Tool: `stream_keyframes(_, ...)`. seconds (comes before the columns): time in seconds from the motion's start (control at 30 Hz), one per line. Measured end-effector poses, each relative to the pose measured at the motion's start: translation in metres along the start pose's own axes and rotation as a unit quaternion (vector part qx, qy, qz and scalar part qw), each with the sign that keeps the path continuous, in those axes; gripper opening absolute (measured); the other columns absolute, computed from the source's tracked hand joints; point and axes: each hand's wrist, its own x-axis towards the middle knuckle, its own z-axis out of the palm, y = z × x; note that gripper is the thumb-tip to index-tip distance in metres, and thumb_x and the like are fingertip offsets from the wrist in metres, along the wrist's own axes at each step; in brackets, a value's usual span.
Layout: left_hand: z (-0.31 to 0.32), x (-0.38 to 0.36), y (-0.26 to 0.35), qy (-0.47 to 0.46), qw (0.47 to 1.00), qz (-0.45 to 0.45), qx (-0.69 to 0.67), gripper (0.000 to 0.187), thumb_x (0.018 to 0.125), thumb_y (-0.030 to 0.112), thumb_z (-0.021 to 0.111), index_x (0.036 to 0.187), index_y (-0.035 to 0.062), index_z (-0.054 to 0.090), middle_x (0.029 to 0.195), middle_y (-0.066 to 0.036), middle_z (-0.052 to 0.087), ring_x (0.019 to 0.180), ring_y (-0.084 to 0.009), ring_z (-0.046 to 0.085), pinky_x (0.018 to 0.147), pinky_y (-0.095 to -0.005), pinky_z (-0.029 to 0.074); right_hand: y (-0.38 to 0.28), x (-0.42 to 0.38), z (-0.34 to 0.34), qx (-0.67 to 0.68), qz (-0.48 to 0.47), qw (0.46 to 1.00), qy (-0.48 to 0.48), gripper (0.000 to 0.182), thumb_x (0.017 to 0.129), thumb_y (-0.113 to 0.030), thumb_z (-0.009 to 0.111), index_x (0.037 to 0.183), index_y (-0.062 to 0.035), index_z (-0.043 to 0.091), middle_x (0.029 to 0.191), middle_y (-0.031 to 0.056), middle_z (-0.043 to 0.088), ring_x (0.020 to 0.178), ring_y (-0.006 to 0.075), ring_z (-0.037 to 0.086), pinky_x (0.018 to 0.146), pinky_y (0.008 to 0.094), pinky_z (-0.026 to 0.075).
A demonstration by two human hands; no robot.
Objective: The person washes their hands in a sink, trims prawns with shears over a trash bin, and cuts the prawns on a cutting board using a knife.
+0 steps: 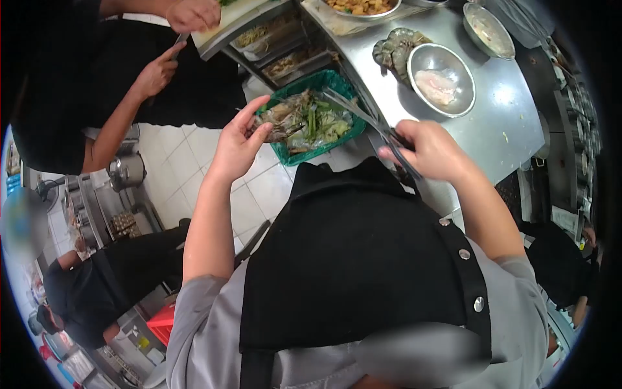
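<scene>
Over the green-lined bin [282, 150], my left hand [243, 139] pinches a grey-brown shrimp [278, 134] between thumb and fingers. Black-handled scissors [379, 127] are gripped in my right hand [424, 150], their blades pointing up and left above the bin's right side. Green leafy scraps [324, 124] and clear plastic lie inside the bin. On the steel counter, a pile of grey shrimp [394, 50] touches a metal bowl [468, 97] that holds pale, peeled pieces [436, 87].
A person [110, 97] at the upper left holds a knife [181, 40] by a cutting board [223, 29]. Another metal bowl [508, 48] and a dish of browned cubes [363, 5] stand on the counter [508, 123]. More people in black are at lower left and right.
</scene>
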Motion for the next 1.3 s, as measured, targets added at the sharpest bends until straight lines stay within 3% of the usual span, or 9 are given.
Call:
stream_keyframes(0.1, -0.003, -0.010, -0.010, -0.051, 0.997, -0.050, -0.033, 0.036, 0.099, 0.007, 0.061, 0.134, 0.0029, 0.058, 0.119, -0.004, 0.066, 0.107, -0.0098, 0.060, 0.095, -0.0259, 0.048, 0.003, 0.034, 0.023, -0.019, -0.045, 0.999, 0.005, 0.049, 0.082, -0.048, 0.078, 0.080, -0.0019, 0.060, 0.066, 0.0141, 0.059, 0.061, 0.0297, 0.056, 0.059, 0.0403, 0.045)
stream_keyframes(0.27, -0.010, -0.018, -0.020, -0.071, 0.994, -0.055, -0.068, 0.034, 0.098, 0.004, 0.062, 0.132, 0.0022, 0.059, 0.111, -0.002, 0.067, 0.098, -0.0077, 0.061, 0.090, -0.0250, 0.051, -0.002, 0.058, 0.037, -0.085, -0.087, 0.992, -0.019, 0.049, 0.080, -0.049, 0.078, 0.086, -0.0027, 0.062, 0.078, 0.0146, 0.065, 0.075, 0.0363, 0.064, 0.067, 0.0431, 0.050)
stream_keyframes(0.67, -0.018, -0.010, -0.036, -0.132, 0.973, -0.058, -0.183, 0.034, 0.099, 0.004, 0.057, 0.132, 0.0018, 0.057, 0.118, -0.006, 0.067, 0.104, -0.0134, 0.064, 0.095, -0.0303, 0.052, -0.001, 0.071, 0.049, -0.088, -0.103, 0.987, -0.085, 0.066, 0.076, -0.066, 0.074, 0.091, -0.0024, 0.066, 0.086, 0.0181, 0.069, 0.083, 0.0393, 0.067, 0.072, 0.0476, 0.053)
stream_keyframes(0.77, -0.010, -0.004, -0.037, -0.169, 0.960, -0.086, -0.205, 0.034, 0.099, 0.007, 0.059, 0.132, 0.0008, 0.056, 0.118, -0.007, 0.067, 0.104, -0.0142, 0.065, 0.095, -0.0307, 0.052, -0.005, 0.077, 0.052, -0.064, -0.084, 0.986, -0.126, 0.066, 0.077, -0.068, 0.072, 0.085, -0.0027, 0.066, 0.080, 0.0181, 0.067, 0.077, 0.0374, 0.066, 0.069, 0.0453, 0.051)
stream_keyframes(0.9, 0.016, 0.000, -0.056, -0.160, 0.948, -0.145, -0.232, 0.035, 0.099, 0.016, 0.065, 0.129, -0.0009, 0.059, 0.113, -0.007, 0.068, 0.099, -0.0133, 0.065, 0.091, -0.0294, 0.053, 0.002, 0.091, 0.076, 0.007, -0.018, 0.979, -0.203, 0.065, 0.082, -0.067, 0.070, 0.080, -0.0026, 0.065, 0.071, 0.0093, 0.061, 0.065, 0.0222, 0.060, 0.061, 0.0370, 0.046)
stream_keyframes(1.03, 0.031, 0.008, -0.097, -0.176, 0.942, -0.218, -0.187, 0.037, 0.100, 0.027, 0.065, 0.126, 0.0000, 0.063, 0.099, -0.001, 0.067, 0.090, -0.0091, 0.060, 0.086, -0.0267, 0.050, 0.014, 0.113, 0.114, 0.030, 0.023, 0.950, -0.309, 0.076, 0.084, -0.077, 0.060, 0.085, -0.0012, 0.068, 0.073, 0.0086, 0.063, 0.067, 0.0211, 0.064, 0.058, 0.0352, 0.047)
stream_keyframes(1.13, 0.036, 0.014, -0.130, -0.183, 0.931, -0.242, -0.202, 0.037, 0.099, 0.027, 0.067, 0.122, -0.0013, 0.065, 0.096, -0.002, 0.068, 0.089, -0.0102, 0.062, 0.083, -0.0261, 0.051, 0.016, 0.120, 0.129, 0.092, 0.154, 0.913, -0.365, 0.074, 0.083, -0.078, 0.060, 0.089, -0.0042, 0.068, 0.074, 0.0062, 0.064, 0.061, 0.0160, 0.064, 0.050, 0.0302, 0.045)
stream_keyframes(1.17, 0.039, 0.016, -0.143, -0.176, 0.926, -0.256, -0.214, 0.037, 0.098, 0.028, 0.067, 0.121, -0.0008, 0.065, 0.097, -0.002, 0.068, 0.089, -0.0103, 0.062, 0.084, -0.0265, 0.051, 0.021, 0.120, 0.138, 0.126, 0.169, 0.904, -0.371, 0.073, 0.083, -0.078, 0.060, 0.089, -0.0052, 0.065, 0.074, 0.0051, 0.064, 0.056, 0.0117, 0.062, 0.044, 0.0255, 0.041)
stream_keyframes(1.3, 0.052, 0.024, -0.161, -0.179, 0.908, -0.312, -0.216, 0.035, 0.098, 0.027, 0.067, 0.120, -0.0004, 0.066, 0.097, -0.003, 0.068, 0.088, -0.0105, 0.062, 0.081, -0.0266, 0.052, 0.026, 0.116, 0.156, 0.156, 0.232, 0.895, -0.347, 0.072, 0.081, -0.078, 0.063, 0.077, -0.0062, 0.062, 0.067, 0.0042, 0.061, 0.051, 0.0128, 0.060, 0.041, 0.0269, 0.037)
